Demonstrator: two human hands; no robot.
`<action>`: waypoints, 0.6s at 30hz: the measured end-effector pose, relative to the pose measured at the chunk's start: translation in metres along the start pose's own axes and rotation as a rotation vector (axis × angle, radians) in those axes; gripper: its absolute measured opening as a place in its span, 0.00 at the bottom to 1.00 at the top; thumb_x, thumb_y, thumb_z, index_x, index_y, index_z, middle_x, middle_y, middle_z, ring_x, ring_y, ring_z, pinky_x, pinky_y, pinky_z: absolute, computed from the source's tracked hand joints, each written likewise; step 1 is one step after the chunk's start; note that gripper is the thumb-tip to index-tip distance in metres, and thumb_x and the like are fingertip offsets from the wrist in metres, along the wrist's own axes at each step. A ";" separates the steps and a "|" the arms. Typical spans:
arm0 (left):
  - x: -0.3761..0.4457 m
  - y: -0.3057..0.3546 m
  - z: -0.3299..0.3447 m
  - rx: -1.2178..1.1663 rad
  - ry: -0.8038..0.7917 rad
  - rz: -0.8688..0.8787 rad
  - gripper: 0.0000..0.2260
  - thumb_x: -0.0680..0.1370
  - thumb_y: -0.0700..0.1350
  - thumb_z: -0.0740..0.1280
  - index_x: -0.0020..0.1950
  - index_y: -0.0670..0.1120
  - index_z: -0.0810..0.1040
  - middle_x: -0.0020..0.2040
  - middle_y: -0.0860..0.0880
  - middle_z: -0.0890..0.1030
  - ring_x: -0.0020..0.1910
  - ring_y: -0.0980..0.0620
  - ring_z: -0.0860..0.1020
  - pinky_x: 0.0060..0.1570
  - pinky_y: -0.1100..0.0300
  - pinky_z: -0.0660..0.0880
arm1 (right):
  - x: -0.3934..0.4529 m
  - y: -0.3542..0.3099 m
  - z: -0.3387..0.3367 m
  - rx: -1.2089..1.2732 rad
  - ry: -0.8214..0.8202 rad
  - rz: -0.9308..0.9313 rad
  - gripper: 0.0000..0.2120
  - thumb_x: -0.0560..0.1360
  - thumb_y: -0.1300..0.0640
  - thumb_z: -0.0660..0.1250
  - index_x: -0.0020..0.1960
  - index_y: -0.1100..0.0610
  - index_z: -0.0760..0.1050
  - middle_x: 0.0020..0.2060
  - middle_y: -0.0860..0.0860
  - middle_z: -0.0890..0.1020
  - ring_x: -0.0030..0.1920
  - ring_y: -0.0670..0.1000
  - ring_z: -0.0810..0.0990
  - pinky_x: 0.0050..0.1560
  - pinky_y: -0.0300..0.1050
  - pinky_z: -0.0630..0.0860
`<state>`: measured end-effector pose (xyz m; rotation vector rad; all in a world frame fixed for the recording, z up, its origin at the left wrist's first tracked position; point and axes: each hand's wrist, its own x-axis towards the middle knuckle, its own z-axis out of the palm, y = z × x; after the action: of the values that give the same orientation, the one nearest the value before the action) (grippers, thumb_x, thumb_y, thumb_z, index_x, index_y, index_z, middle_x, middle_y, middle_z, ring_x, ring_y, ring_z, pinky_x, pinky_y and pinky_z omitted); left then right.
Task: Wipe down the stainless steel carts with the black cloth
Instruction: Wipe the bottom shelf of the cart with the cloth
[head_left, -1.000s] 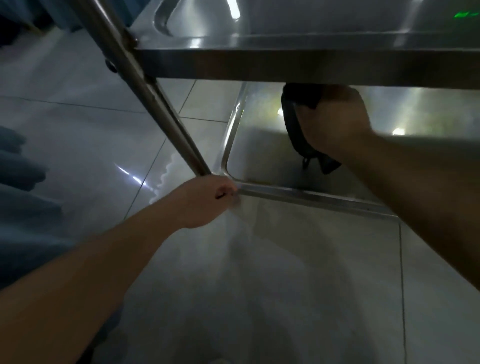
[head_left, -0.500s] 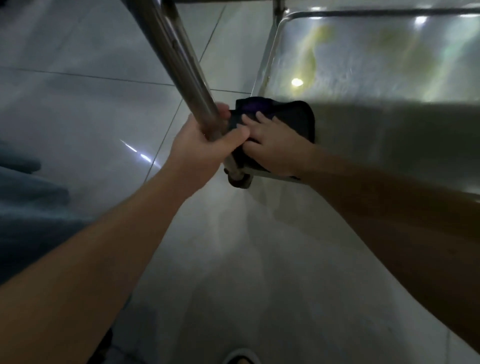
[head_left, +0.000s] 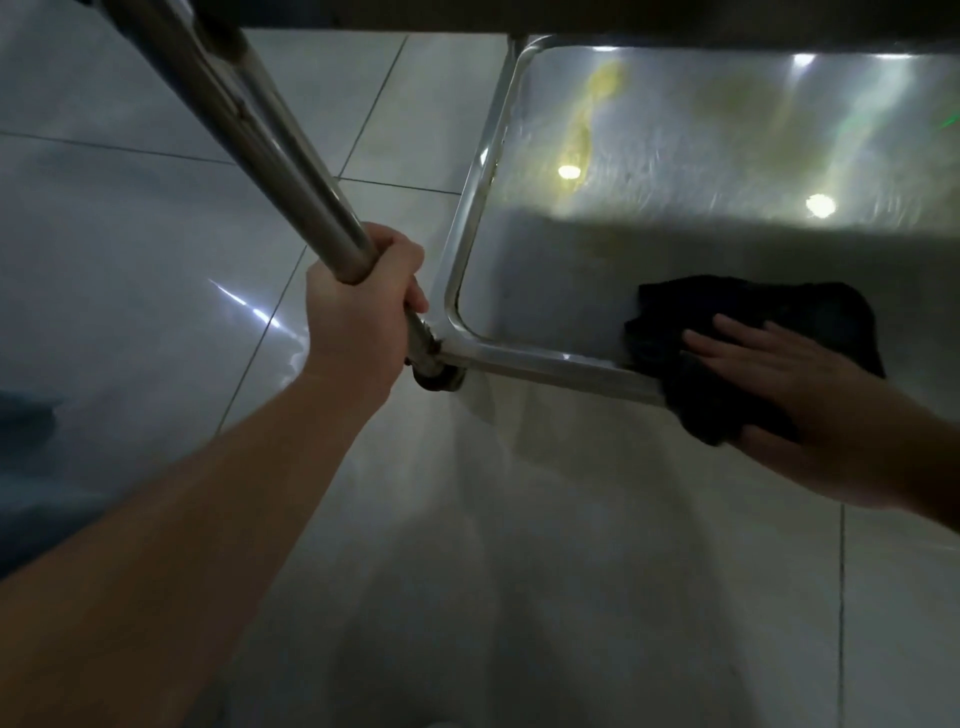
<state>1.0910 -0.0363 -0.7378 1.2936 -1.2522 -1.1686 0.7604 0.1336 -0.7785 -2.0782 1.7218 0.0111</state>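
head view: left hand (head_left: 358, 317) fist-grips cart leg (head_left: 291, 171); right hand (head_left: 779, 384) flat, fingers straight, presses black cloth (head_left: 753, 322) on near shelf rim (head_left: 550, 364). cloth looks soft, limp; prob best palmed flat.

We look down on a floor (head_left: 130, 218) of large pale glossy tiles, grey-white in dim light. Thin dark grout lines (head_left: 395, 184) cross it; one runs from the left edge toward the middle, another (head_left: 840, 613) runs straight down at lower right. A bright streak of glare (head_left: 249, 309) sits on the tile at left. A broad soft shadow (head_left: 519, 597) spreads over the tiles in the lower middle. At the left edge a dark bluish shape (head_left: 26, 452) lies blurred; we cannot tell what it is. Room lighting is low overall, with no wall or window seen.
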 end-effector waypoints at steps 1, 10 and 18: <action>0.000 -0.001 0.000 0.001 0.003 -0.005 0.03 0.73 0.41 0.70 0.41 0.46 0.77 0.28 0.49 0.73 0.30 0.50 0.75 0.37 0.57 0.77 | -0.005 0.002 0.001 -0.024 -0.002 0.011 0.33 0.79 0.35 0.50 0.81 0.43 0.52 0.82 0.44 0.59 0.83 0.44 0.46 0.81 0.56 0.51; -0.001 0.000 0.005 -0.026 0.046 -0.007 0.04 0.72 0.39 0.66 0.38 0.46 0.73 0.26 0.50 0.71 0.28 0.51 0.72 0.32 0.59 0.74 | 0.138 -0.113 0.012 -0.011 0.086 -0.146 0.32 0.84 0.36 0.43 0.85 0.46 0.49 0.83 0.43 0.50 0.83 0.46 0.42 0.81 0.47 0.37; 0.001 0.001 0.005 -0.074 0.041 -0.046 0.04 0.71 0.39 0.66 0.39 0.46 0.72 0.26 0.50 0.71 0.27 0.53 0.72 0.31 0.58 0.73 | 0.230 -0.104 -0.018 -0.035 0.179 0.035 0.34 0.84 0.43 0.50 0.85 0.55 0.49 0.84 0.51 0.51 0.84 0.52 0.47 0.82 0.52 0.43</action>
<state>1.0864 -0.0374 -0.7375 1.2916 -1.1447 -1.2036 0.9050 -0.0740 -0.7932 -2.1302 1.8743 -0.1392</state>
